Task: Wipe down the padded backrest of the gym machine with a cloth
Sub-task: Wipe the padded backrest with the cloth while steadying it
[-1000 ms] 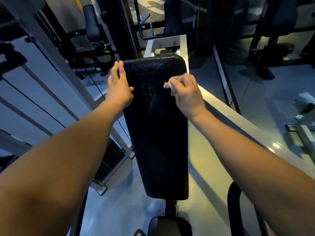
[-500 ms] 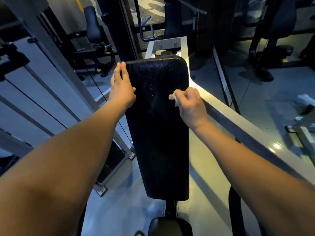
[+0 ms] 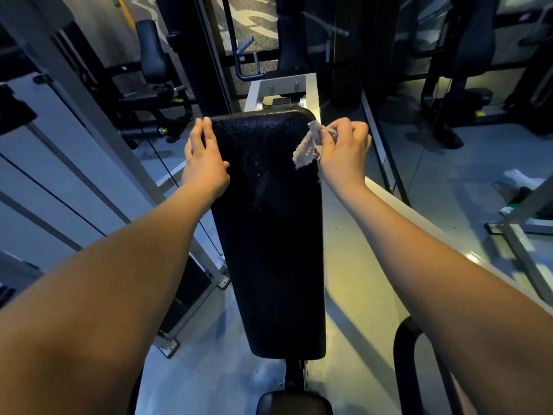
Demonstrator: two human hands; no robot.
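Item: cloth [image 3: 306, 146] at far right corner of backrest [image 3: 269, 235].
I see right hand [image 3: 344, 154] pinching cloth; backrest runs nearward and left from it. Left hand [image 3: 203, 163], fingers straight together, rests on left edge.

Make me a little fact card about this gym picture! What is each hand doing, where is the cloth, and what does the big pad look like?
place: a gym, with other machines behind
backrest: long, black, padded; pale specks near its top, a faint smear lower down
left hand: fingers straight, resting on the backrest's upper left edge
right hand: pinches the cloth at the backrest's upper right edge
cloth: small, pale, crumpled, hanging over the right edge
pressed on the pad: cannot tell
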